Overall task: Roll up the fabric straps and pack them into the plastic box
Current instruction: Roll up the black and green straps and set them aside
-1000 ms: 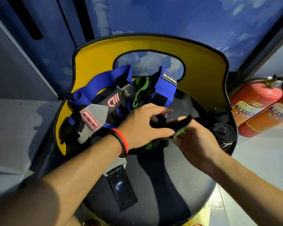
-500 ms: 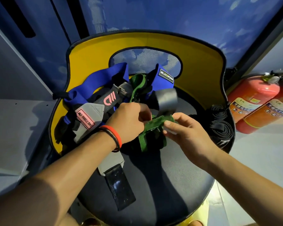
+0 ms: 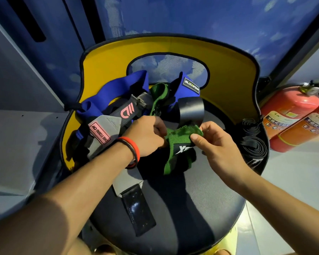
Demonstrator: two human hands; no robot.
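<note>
Both hands, the left hand (image 3: 145,134) and the right hand (image 3: 216,142), pinched the frayed end of the green strap (image 3: 179,142) between curled fingers above the dark chair seat (image 3: 182,199), near a heap of blue and grey straps (image 3: 118,107).

Chair seat (image 3: 201,208): dark and padded, right below you, filling the lower middle of your view.
Backrest (image 3: 228,74): yellow with a black edge, curving round the seat's far side, with an opening cut in its middle.
Fire extinguishers (image 3: 291,107): two red ones on your right, side by side near the chair, labels facing you.
Wall (image 3: 210,19): blue with printed clouds, behind the chair.
Ledge (image 3: 17,144): grey, on your left.
</note>
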